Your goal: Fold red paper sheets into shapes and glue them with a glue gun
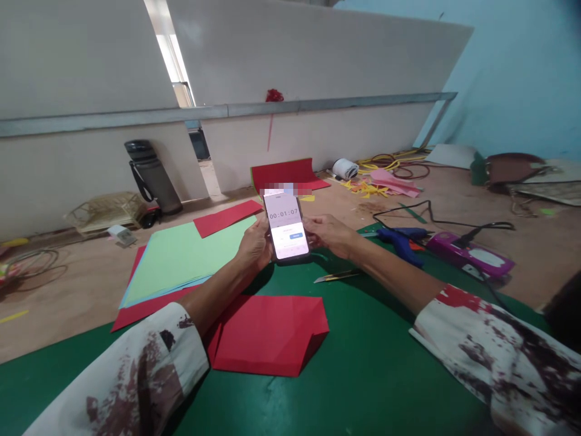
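Note:
A lit smartphone (288, 227) showing the timer figures 00:01:07 is held upright above the green mat (390, 363). My left hand (255, 245) grips its left edge, and my right hand (330, 233) grips the right edge. The fingers behind the phone are hidden. Nearer to me, a folded red paper piece (272, 333) lies on the mat, partly under my left forearm. A craft knife (336, 277) with its blade out rests below my right hand. Left of my hands are stacked sheets of light green paper (190, 260), with blue and red sheets beneath.
A blue glue gun (402, 244) and a purple power strip (472, 254) with a black cable lie to the right. A dark bottle (154, 178) stands at the back left beside a woven basket (106, 212). Red card (288, 175) leans near the wall. Yellow and pink paper scraps (393, 181) lie beyond.

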The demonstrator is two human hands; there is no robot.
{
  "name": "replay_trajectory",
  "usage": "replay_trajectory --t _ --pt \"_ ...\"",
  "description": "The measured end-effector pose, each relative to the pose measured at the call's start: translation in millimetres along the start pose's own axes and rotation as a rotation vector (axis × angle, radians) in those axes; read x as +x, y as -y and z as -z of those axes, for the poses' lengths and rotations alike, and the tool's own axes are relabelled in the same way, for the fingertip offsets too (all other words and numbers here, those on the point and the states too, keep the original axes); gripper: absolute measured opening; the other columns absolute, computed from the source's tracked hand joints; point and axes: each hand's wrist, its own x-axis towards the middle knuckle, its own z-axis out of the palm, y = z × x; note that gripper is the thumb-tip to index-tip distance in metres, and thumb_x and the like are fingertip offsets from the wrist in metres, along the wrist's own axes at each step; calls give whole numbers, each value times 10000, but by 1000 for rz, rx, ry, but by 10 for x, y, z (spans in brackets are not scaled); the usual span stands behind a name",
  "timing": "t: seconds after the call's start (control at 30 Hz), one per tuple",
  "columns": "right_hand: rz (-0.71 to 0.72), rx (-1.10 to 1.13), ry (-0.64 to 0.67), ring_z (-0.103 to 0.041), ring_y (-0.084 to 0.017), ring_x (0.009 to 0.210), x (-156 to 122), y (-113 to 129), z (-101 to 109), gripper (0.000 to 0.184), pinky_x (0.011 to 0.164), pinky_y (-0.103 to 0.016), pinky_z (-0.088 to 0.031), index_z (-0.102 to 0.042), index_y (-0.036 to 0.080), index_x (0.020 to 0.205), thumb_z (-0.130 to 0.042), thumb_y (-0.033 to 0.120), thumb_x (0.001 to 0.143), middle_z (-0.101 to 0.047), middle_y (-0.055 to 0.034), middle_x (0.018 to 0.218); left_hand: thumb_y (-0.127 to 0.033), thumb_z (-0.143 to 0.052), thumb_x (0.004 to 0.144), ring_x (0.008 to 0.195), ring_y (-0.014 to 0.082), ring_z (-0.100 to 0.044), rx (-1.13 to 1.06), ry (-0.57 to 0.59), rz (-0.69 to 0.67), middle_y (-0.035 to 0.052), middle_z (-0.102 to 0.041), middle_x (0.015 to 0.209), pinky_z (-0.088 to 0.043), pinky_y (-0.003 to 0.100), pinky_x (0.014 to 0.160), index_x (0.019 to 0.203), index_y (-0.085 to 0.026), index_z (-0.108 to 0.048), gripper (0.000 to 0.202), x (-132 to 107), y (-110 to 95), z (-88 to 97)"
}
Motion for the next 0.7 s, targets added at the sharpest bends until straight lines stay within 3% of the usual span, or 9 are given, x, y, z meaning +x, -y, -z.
replay_trajectory --t 0.17,0.33,0.43,0.7 --pt "-30 8 -22 -473 -73 428 26 -26 1 323 449 -187 -434 -666 162 781 -442 340 929 -584 0 545 -170 -505 873 975 277 -647 -13 4 -6 111 -715 920 -529 441 829 887 -141 -616 116 6 -10 0" --pt "-35 -42 -12 -486 -65 437 -18 -7 -20 149 431 -163 -392 -689 141 863 -544 174 858 -624 -2 571 -156 -519 862 999 283 -640 -21 -17 -10 115 -716 920 -521 441 855 878 -135 -627 111 15 -20 -1" --pt "-37 -61 -16 -536 -76 484 -31 -1 -28 171 463 -173 -419 -696 143 915 -556 108 823 -669 -19 646 -156 -492 881 1010 278 -637 -28 -24 -11 115 -716 934 -513 444 872 888 -136 -629 138 20 -17 0" --pt "-35 -32 -27 -509 -79 440 22 -50 -19 251 456 -185 -436 -709 167 836 -473 209 912 -647 -14 583 -134 -484 883 998 275 -641 -32 -25 -7 111 -719 918 -508 451 872 916 -132 -630 150 22 -21 -13"
